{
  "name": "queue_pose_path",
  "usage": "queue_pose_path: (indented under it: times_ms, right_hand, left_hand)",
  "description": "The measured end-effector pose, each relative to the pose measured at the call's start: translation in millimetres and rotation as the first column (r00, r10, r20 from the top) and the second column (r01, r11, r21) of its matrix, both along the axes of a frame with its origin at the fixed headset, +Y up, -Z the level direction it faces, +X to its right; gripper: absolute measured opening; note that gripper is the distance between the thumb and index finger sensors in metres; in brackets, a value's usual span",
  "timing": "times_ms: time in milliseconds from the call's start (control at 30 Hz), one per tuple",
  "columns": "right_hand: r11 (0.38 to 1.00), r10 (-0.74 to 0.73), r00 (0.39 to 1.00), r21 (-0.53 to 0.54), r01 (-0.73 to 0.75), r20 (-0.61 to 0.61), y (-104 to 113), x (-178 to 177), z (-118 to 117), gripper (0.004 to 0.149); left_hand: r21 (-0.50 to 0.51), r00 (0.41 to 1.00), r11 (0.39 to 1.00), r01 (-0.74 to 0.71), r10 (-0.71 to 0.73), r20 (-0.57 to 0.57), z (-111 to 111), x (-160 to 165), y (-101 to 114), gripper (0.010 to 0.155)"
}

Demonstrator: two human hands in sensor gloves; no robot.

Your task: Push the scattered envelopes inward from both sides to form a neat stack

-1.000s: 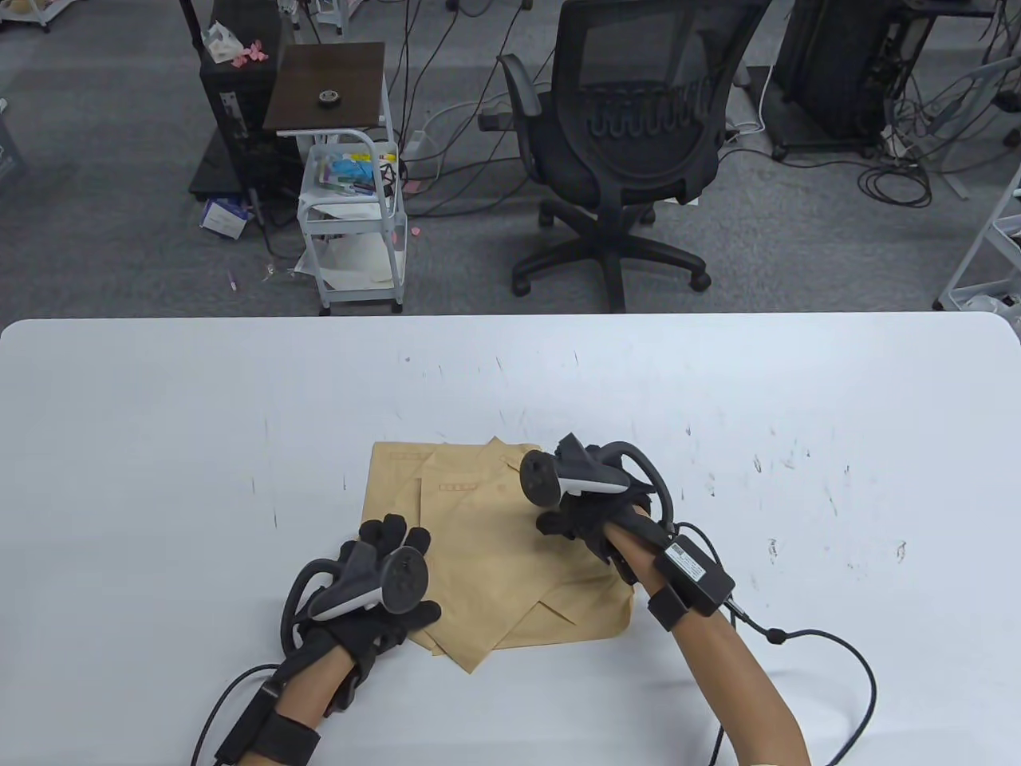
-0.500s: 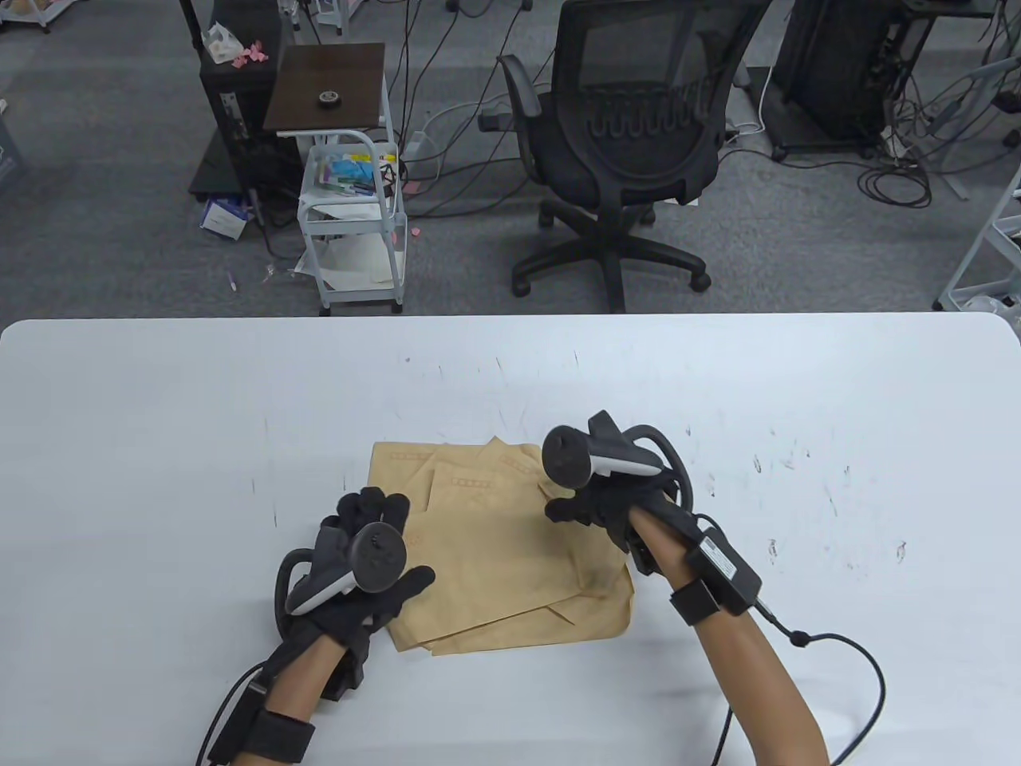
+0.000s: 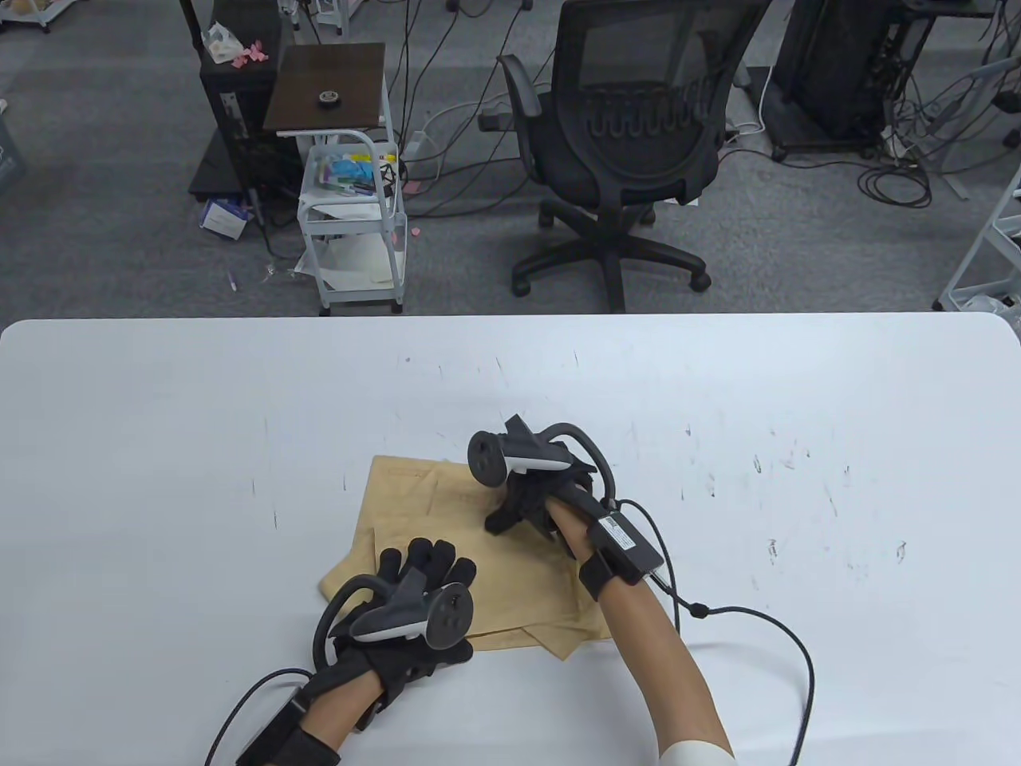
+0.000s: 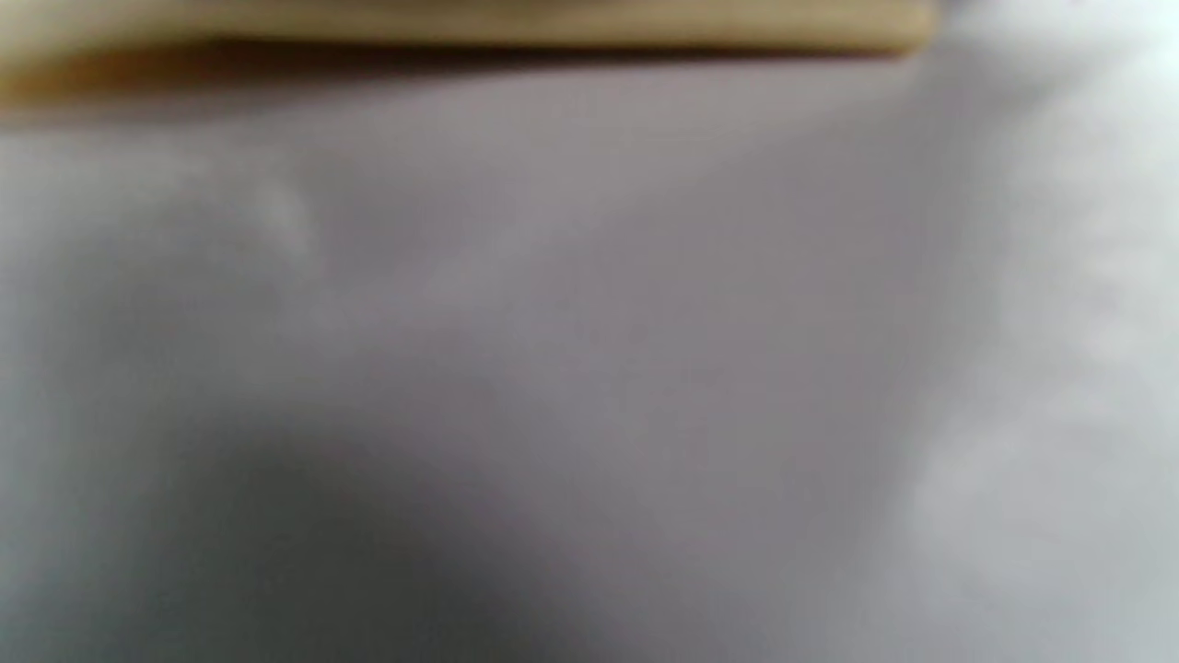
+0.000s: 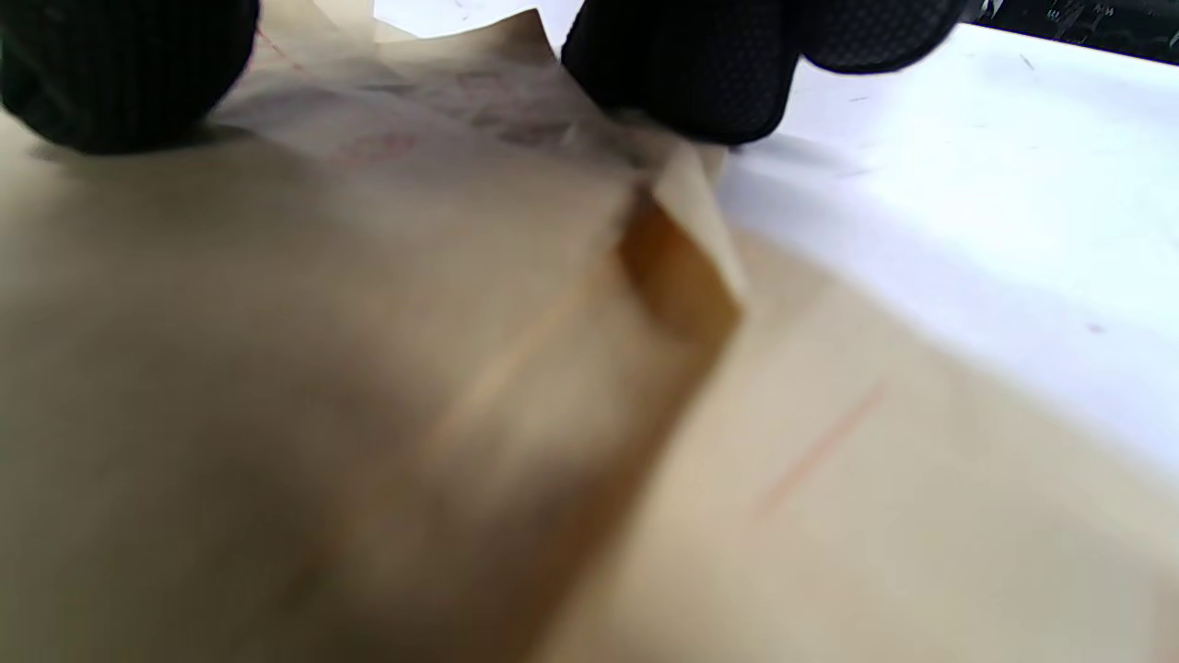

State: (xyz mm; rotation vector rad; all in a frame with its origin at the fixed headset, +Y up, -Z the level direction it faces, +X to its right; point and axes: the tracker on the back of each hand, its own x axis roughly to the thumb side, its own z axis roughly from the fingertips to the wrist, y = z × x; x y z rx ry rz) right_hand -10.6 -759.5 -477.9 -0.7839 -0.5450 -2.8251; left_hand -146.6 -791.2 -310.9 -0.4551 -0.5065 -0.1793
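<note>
Left hand [image 3: 415, 594]: fingers spread, resting on envelopes [image 3: 447, 527].
Right hand [image 3: 530, 507]: fingertips pressing paper.
Risk: corner beneath it creasing.

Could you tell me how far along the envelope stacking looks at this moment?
Done: the brown envelopes overlap in one pile on the white table. In hand: the left hand rests on the pile's near left part, and the right hand presses its far right part, where the right wrist view shows an edge curled up. Left: corners still jut out at different angles, so the edges need squaring.
</note>
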Motion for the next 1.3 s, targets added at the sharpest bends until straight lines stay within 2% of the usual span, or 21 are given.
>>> queue_pose_path:
  times_ms: [133,200,300,367,400,467,500,633,700,767,833,933,1033,1067,1100,1167,1200,1267,1300]
  right_hand:
    - [0.997,0.063,0.997,-0.037,-0.061,0.043,-7.4,-5.8,6.9,0.099]
    - [0.996,0.052,0.996,-0.076,-0.046,0.075,-7.9,-7.9,10.8,0.086]
    - [0.998,0.022,0.997,-0.064,-0.017,0.078,-8.8,-7.0,10.5,0.079]
    - [0.997,-0.037,0.996,-0.067,0.043,0.086,-8.5,-5.7,9.1,0.08]
    - [0.998,-0.045,0.995,-0.036,0.048,0.086,-7.1,-5.8,9.7,0.081]
    - [0.999,-0.013,0.998,0.044,0.01,0.058,-2.5,-11.2,11.0,0.095]
    - [0.999,0.027,0.998,0.038,-0.028,0.05,-0.1,-13.3,10.7,0.101]
    - [0.995,0.079,0.987,-0.063,-0.071,0.139,-1.5,-16.2,4.0,0.095]
    - [0.979,0.128,0.974,-0.183,-0.094,0.188,-4.4,-16.6,-0.3,0.093]
    - [0.965,0.123,0.967,-0.255,-0.063,0.225,-5.4,-17.3,-3.2,0.085]
    - [0.954,0.113,0.969,-0.298,-0.044,0.221,-3.9,-20.4,-3.5,0.069]
    - [0.969,0.072,0.979,-0.244,-0.024,0.191,-1.6,-27.8,-1.3,0.051]
    - [0.976,0.059,0.99,-0.215,-0.03,0.131,3.4,-31.7,2.0,0.048]
    - [0.979,0.038,0.994,-0.201,-0.018,0.098,8.2,-32.3,2.6,0.047]
    - [0.972,-0.012,0.997,-0.231,0.028,0.073,11.1,-32.6,2.1,0.047]
    - [0.941,-0.054,0.991,-0.326,0.091,0.119,11.6,-29.7,-1.0,0.049]
    - [0.911,-0.08,0.986,-0.39,0.132,0.147,9.4,-27.3,-3.0,0.056]
    - [0.909,-0.105,0.975,-0.378,0.173,0.194,7.3,-22.6,-7.0,0.069]
    - [0.88,-0.103,0.978,-0.441,0.174,0.18,1.4,-22.4,-7.6,0.079]
  left_hand:
    - [-0.037,1.0,0.999,-0.005,0.005,-0.001,1.3,0.4,-3.3,0.082]
    - [-0.065,1.0,0.998,-0.006,0.006,-0.004,1.0,0.4,-5.7,0.08]
    - [-0.127,0.999,0.991,-0.039,0.037,-0.018,-0.9,-2.3,-9.7,0.08]
    - [-0.14,0.999,0.989,-0.051,0.047,-0.027,-1.1,-2.2,-10.2,0.08]
    - [-0.138,0.998,0.989,-0.051,0.047,-0.032,-1.0,-1.3,-10.1,0.081]
    - [-0.128,0.999,0.991,-0.036,0.031,-0.042,-0.4,3.0,-10.0,0.08]
    - [-0.129,0.999,0.991,-0.038,0.032,-0.043,-0.4,4.0,-10.1,0.08]
    - [-0.163,0.997,0.985,-0.054,0.043,-0.071,-0.1,3.6,-11.8,0.08]
    - [-0.177,0.997,0.982,-0.059,0.048,-0.067,-0.2,3.3,-12.0,0.079]
    - [-0.179,0.997,0.982,-0.057,0.045,-0.07,0.1,3.3,-11.1,0.079]
    - [-0.18,0.997,0.982,-0.052,0.041,-0.068,0.3,4.1,-11.1,0.08]
    - [-0.198,0.995,0.978,-0.065,0.048,-0.09,0.2,2.9,-12.1,0.08]
    - [-0.201,0.994,0.978,-0.064,0.045,-0.096,0.6,2.5,-11.9,0.081]
    - [-0.196,0.994,0.979,-0.058,0.038,-0.104,0.7,2.7,-11.6,0.081]
    - [-0.196,0.993,0.979,-0.057,0.036,-0.11,0.8,2.8,-11.5,0.081]
    - [-0.198,0.992,0.978,-0.06,0.037,-0.119,0.8,2.5,-11.3,0.081]
    - [-0.198,0.992,0.978,-0.06,0.037,-0.119,0.9,2.5,-11.3,0.081]
    - [-0.195,0.992,0.979,-0.058,0.035,-0.119,0.9,2.7,-11.3,0.081]
    - [-0.196,0.993,0.979,-0.056,0.033,-0.117,0.9,3.0,-11.3,0.081]
